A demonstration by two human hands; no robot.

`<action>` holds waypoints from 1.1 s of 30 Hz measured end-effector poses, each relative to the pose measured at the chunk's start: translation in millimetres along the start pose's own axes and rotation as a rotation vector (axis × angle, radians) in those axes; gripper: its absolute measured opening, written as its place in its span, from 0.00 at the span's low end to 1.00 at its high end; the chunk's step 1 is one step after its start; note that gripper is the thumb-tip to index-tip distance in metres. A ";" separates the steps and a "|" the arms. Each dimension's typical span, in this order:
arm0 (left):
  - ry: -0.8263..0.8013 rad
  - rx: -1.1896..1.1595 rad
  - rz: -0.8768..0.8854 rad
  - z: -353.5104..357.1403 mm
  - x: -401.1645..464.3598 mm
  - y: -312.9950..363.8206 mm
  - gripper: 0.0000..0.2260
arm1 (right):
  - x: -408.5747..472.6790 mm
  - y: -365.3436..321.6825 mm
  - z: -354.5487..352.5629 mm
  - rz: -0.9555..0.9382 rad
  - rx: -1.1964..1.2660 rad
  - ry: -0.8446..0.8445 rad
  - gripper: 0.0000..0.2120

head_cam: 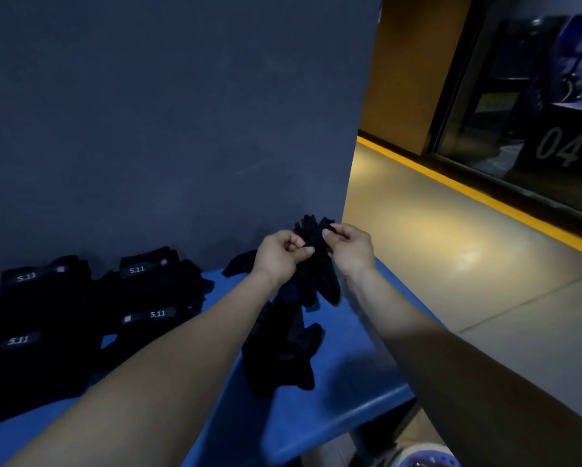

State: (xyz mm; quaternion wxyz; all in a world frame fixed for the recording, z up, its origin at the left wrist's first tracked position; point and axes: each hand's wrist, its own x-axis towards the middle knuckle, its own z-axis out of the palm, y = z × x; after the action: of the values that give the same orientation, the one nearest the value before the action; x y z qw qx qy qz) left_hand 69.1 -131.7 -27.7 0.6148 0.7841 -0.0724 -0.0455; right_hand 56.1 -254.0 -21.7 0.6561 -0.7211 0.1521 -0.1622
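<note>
Dark grey wall [148, 129] behind a blue bench [333, 402]. Both hands are up over the bench's far right corner, clamped on one bunched black sock [313, 230]. The left hand [279, 254] pinches it with thumb and fingers, the right hand [350, 251] does the same from the other side, and the lower end hangs down between the wrists. Loose black socks [282, 352] are piled near the bench's right edge, directly below. Banded sock bundles [148, 284] marked 5.11 are stacked along the left end against the wall. One more stray sock [239, 262] lies at the back edge. Tan floor [451, 251] with a yellow stripe [468, 193] lies to the right.
</note>
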 end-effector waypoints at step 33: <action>0.086 -0.566 -0.155 -58.2 -83.1 30.9 0.13 | -79.3 -17.8 5.9 0.162 0.317 -0.262 0.04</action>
State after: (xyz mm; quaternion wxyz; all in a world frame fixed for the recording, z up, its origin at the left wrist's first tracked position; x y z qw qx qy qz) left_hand -5.3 -69.2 14.8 0.8061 0.5859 0.0296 -0.0774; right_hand -12.7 -212.8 -7.2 0.7864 -0.6092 0.0956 -0.0359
